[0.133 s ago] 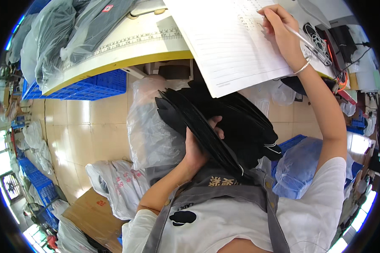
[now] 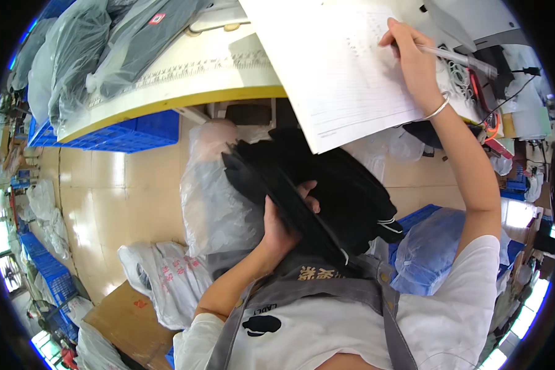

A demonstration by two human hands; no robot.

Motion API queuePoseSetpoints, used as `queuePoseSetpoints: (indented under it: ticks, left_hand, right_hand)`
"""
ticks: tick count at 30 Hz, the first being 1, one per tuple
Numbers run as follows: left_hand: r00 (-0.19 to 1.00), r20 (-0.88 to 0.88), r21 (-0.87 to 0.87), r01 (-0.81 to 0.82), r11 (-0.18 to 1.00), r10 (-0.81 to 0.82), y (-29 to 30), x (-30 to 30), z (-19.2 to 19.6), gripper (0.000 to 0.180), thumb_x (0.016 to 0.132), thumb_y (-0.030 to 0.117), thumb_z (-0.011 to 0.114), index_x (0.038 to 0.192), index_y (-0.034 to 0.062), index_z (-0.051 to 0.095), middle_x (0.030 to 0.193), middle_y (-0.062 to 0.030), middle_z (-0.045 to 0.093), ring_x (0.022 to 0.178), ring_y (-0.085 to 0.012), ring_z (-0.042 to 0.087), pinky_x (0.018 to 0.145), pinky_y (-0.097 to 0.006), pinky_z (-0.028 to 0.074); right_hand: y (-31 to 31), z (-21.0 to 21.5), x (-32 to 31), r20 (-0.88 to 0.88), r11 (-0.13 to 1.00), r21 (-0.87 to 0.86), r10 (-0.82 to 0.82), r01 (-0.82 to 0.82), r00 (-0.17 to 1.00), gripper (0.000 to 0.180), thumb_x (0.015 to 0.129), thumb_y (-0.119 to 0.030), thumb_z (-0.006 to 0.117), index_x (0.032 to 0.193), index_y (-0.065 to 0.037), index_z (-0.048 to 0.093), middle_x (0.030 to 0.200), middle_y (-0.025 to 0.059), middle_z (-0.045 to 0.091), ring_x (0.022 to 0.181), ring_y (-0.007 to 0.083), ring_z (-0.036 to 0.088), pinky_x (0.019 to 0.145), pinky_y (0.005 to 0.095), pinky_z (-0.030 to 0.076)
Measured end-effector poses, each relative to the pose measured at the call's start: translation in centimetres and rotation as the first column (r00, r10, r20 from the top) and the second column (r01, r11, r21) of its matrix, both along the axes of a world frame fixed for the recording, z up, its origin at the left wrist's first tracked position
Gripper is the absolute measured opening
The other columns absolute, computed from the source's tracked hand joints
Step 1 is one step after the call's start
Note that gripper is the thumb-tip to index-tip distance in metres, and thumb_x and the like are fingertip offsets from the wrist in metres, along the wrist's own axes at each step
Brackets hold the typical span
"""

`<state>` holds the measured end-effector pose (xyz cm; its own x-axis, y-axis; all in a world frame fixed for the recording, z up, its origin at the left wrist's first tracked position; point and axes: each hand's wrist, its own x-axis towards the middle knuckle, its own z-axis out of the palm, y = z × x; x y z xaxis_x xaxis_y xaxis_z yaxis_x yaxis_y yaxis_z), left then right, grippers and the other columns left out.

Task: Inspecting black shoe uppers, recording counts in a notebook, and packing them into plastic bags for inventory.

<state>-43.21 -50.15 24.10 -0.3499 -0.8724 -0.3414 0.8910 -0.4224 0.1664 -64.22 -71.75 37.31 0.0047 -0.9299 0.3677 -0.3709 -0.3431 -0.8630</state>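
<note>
My left hand (image 2: 282, 223) is wrapped round a stack of black fabric pieces (image 2: 271, 176), held over my lap with the fingertips showing on its right side. More black fabric (image 2: 345, 185) lies against it to the right, with a white cord at its lower end. My right hand (image 2: 415, 61) is closed round a pen (image 2: 453, 55) above a lined notebook (image 2: 351, 105), its fingers near rows of small handwriting. The notebook's near corner juts out past the table edge. Where the pen's tip meets the paper is hidden by the fingers.
A white table (image 2: 185, 80) with a printed ruler scale and yellow edge spans the front. Plastic-wrapped dark garments (image 2: 129, 49) lie on its left end. Blue crates (image 2: 142, 131) stand beneath. A cardboard box (image 2: 129, 320) and white bags (image 2: 166, 280) sit left, a blue bag (image 2: 428, 246) right.
The whole view has shifted slightly. My right hand has turned a little, and the pen now lies flatter. My left hand keeps its hold on the black fabric pieces.
</note>
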Motion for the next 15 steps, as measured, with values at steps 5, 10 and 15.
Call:
queuePoseSetpoints:
  ticks: [5, 10, 15]
  left_hand:
    - [0.99, 0.121, 0.012, 0.072, 0.997, -0.072, 0.5, 0.8, -0.7, 0.061, 0.085, 0.056, 0.037, 0.098, 0.0007, 0.059, 0.101, -0.0124, 0.058, 0.078, -0.0254, 0.053, 0.066, -0.034, 0.044]
    - [0.985, 0.155, 0.044, 0.063, 0.997, -0.069, 0.3, 0.5, -0.4, 0.066, 0.084, 0.056, 0.036, 0.102, -0.0037, 0.056, 0.079, -0.0143, 0.056, 0.079, -0.0257, 0.053, 0.065, -0.032, 0.045]
    - [0.993, 0.1, -0.056, 0.063, 0.996, -0.057, 0.1, 0.5, -0.6, 0.063, 0.085, 0.054, 0.033, 0.103, -0.0024, 0.054, 0.082, -0.0134, 0.055, 0.079, -0.0261, 0.052, 0.066, -0.033, 0.045]
  right_hand:
    - [-1.1, -1.0, 0.5, -0.01, 0.999, 0.035, -0.005, 0.006, 1.0, 0.038, 0.089, -0.033, 0.054, 0.064, -0.004, 0.054, 0.053, -0.0039, 0.043, 0.05, 0.0024, 0.036, 0.046, 0.0184, 0.027]
    - [-1.3, -1.6, -0.1, -0.033, 0.994, -0.104, 0.035, -0.038, 0.999, 0.038, 0.088, -0.025, 0.055, 0.057, -0.006, 0.043, 0.052, -0.0044, 0.04, 0.049, 0.001, 0.034, 0.043, 0.0199, 0.026]
    - [-1.5, -1.5, 0.5, -0.01, 0.998, -0.068, -0.017, 0.017, 1.0, 0.03, 0.086, -0.011, 0.054, 0.059, -0.006, 0.044, 0.055, -0.0044, 0.041, 0.054, 0.003, 0.036, 0.045, 0.0218, 0.029]
